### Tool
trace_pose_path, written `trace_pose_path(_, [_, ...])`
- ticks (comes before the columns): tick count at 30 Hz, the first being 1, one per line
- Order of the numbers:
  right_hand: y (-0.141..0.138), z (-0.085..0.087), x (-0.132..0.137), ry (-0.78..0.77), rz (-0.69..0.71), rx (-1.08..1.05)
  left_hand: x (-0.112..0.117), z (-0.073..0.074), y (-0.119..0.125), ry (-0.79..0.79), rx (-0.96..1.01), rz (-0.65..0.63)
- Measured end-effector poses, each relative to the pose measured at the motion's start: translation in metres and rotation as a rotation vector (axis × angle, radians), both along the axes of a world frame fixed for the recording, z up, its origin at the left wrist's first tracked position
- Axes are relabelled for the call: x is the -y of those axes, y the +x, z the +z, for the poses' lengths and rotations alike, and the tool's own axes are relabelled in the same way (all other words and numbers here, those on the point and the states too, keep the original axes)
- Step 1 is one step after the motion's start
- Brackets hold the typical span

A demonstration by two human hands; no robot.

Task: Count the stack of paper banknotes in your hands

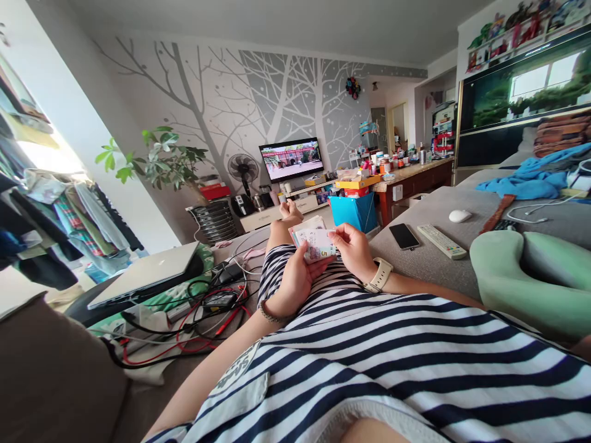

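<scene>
Left grip (295, 286) closed around a small wad of banknotes (308, 239), held up over a striped shirt (351, 363); right grip (353, 249) pinching the wad's right edge between thumb and fingers. Top note (318, 245) fanned slightly off the rest, a 5 printed on it. Whole wad in hand, no notes set down in view. Nearby, right: smartphone (404, 236) and TV remote (442, 241) on grey sofa (406, 203).

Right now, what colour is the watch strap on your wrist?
The watch strap is a pale cream colour; it shows best in the head view.
</scene>
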State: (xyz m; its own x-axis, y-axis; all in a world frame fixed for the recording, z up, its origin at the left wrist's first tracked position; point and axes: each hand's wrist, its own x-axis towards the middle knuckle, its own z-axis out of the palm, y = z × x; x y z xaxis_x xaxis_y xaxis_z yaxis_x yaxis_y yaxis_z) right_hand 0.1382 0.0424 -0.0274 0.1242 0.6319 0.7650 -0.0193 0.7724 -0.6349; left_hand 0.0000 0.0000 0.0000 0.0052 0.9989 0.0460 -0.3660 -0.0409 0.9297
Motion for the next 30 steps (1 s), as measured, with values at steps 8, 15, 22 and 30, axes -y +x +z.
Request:
trace_pose_path(8, [0.002,0.004,0.015,0.038,0.074,0.046,-0.006,-0.006,-0.001,0.007,0.030,0.022])
trace_pose_path(15, [0.001,0.002,0.013,0.039,0.090,0.049,-0.006,-0.007,-0.001,0.014,0.012,0.025])
trace_pose_path(22, [0.001,0.002,0.014,0.035,0.104,0.043,-0.006,-0.009,-0.001,0.050,-0.005,-0.008])
trace_pose_path(30, [0.001,0.002,0.014,0.005,0.105,0.042,-0.003,-0.007,0.000,0.038,-0.012,-0.001])
